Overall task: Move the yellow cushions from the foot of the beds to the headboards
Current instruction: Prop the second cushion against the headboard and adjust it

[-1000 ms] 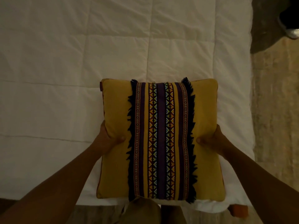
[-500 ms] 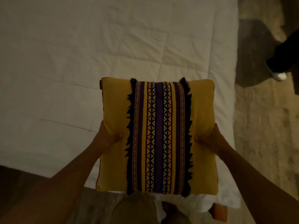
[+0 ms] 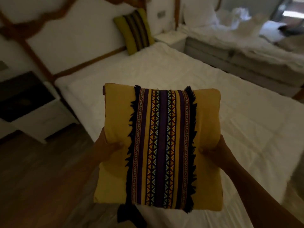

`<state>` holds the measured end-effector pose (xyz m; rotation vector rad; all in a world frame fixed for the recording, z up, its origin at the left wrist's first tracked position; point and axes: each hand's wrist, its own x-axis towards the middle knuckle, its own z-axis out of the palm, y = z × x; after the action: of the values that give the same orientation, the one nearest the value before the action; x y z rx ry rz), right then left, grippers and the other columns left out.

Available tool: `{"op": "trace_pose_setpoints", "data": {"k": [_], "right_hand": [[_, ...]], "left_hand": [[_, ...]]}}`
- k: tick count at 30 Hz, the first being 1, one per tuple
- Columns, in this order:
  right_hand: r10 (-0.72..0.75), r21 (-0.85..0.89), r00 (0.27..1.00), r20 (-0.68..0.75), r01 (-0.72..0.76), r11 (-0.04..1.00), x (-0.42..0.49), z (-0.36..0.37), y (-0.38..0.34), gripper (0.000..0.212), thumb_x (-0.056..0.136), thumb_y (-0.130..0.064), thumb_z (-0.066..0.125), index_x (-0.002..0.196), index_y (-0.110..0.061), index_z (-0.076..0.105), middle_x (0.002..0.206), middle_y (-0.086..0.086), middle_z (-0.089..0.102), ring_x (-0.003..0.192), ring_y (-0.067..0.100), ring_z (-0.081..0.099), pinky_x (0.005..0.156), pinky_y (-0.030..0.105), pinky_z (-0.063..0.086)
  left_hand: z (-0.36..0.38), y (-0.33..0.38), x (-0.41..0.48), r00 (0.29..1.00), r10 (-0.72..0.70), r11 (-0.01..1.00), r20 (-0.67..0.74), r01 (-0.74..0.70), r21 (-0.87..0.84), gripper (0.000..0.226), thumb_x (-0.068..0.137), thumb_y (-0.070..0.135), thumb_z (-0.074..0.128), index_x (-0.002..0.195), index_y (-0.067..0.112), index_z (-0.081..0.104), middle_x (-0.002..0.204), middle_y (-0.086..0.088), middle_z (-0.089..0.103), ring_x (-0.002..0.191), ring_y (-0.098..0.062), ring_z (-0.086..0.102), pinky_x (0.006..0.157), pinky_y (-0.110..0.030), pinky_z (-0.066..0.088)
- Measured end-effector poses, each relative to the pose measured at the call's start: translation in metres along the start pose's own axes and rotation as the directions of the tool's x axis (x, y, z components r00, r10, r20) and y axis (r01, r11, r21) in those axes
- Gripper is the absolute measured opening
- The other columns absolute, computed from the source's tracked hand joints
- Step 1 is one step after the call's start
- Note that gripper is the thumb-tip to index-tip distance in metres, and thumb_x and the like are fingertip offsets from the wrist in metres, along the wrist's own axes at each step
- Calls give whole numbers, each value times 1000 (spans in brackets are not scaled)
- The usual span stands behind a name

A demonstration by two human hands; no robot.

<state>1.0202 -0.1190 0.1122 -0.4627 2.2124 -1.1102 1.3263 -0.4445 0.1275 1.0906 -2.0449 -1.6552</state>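
Note:
I hold a yellow cushion (image 3: 115, 122) with a dark fringed patterned band down its middle, lifted above the foot corner of a white bed (image 3: 164, 71). My left hand (image 3: 107, 150) grips its left edge and my right hand (image 3: 217, 150) grips its right edge, thumbs on top. A second yellow cushion (image 3: 134, 31) with the same striped band leans upright against the white headboard (image 3: 79, 38) at the far end of this bed.
A white nightstand with a dark top (image 3: 24, 99) stands left of the bed on the wooden floor (image 3: 41, 178). A small white nightstand (image 3: 172, 37) separates this bed from a second bed (image 3: 238, 45) at right, with rumpled white bedding.
The cushion has been lifted off the bed between both hands. My view has swung up and left, from straight down at the bed's foot to along the bed toward the headboard.

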Motion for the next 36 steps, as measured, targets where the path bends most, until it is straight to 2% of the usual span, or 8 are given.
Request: {"op": "trace_pose_setpoints", "data": {"k": [3, 7, 11, 18, 21, 24, 29, 36], "right_hand": [[-132, -25, 987, 94, 135, 991, 10, 29, -53, 111, 58, -52, 88, 148, -37, 22, 141, 6, 49, 117, 35, 57, 89, 59, 54], [-282, -1, 940, 191, 287, 958, 21, 82, -117, 114, 55, -58, 88, 146, -35, 25, 140, 4, 49, 121, 34, 55, 92, 61, 51], [-380, 18, 879, 290, 392, 920, 21, 149, -174, 109, 55, -53, 83, 145, -37, 24, 132, -7, 47, 115, 22, 52, 93, 50, 50], [-479, 84, 783, 397, 489, 868, 9, 278, -255, 98, 66, -34, 85, 145, -29, 28, 131, -3, 50, 117, 25, 55, 96, 53, 50], [-491, 71, 775, 398, 507, 859, 7, 328, -287, 99, 66, -35, 88, 144, -29, 28, 124, -9, 50, 112, 21, 55, 92, 49, 52], [-511, 67, 764, 394, 531, 845, 6, 372, -319, 104, 60, -42, 90, 143, -30, 28, 113, -20, 49, 101, 10, 55, 77, 29, 49], [-509, 88, 763, 398, 521, 849, 6, 430, -356, 97, 68, -24, 87, 145, -27, 28, 123, -10, 51, 110, 17, 54, 90, 43, 49], [-502, 104, 771, 391, 505, 857, 22, 482, -388, 90, 69, -26, 87, 138, -36, 30, 112, -22, 50, 96, 1, 54, 75, 27, 47]], "left_hand": [[-52, 1, -35, 995, -16, 997, -94, 9, -73, 99, 70, 27, 85, 147, 44, 25, 135, 11, 53, 117, -8, 58, 85, -31, 56], [-115, 6, -84, 969, -5, 993, -246, -23, -112, 118, 55, 44, 88, 151, 37, 20, 147, 1, 46, 130, -23, 50, 103, -56, 44], [-174, -5, -127, 918, -17, 995, -397, -23, -95, 122, 40, 63, 88, 145, 42, 28, 139, 7, 51, 122, -15, 55, 104, -53, 44], [-289, -57, -170, 834, -68, 988, -547, -20, -154, 116, 52, 50, 90, 147, 47, 21, 146, 4, 46, 127, -24, 52, 100, -60, 46], [-339, -75, -168, 826, -57, 986, -560, -40, -160, 113, 54, 49, 90, 145, 51, 24, 143, 6, 50, 125, -23, 55, 96, -58, 49], [-389, -94, -161, 824, -59, 982, -563, -55, -183, 109, 54, 50, 91, 142, 55, 26, 139, 9, 54, 120, -20, 59, 93, -55, 52], [-456, -115, -151, 806, -92, 978, -585, -38, -207, 108, 53, 50, 92, 142, 53, 29, 139, 6, 55, 120, -26, 59, 92, -60, 51], [-511, -130, -130, 801, -114, 979, -588, -11, -204, 107, 54, 54, 91, 139, 61, 26, 139, 10, 52, 120, -23, 58, 93, -59, 51]]}}
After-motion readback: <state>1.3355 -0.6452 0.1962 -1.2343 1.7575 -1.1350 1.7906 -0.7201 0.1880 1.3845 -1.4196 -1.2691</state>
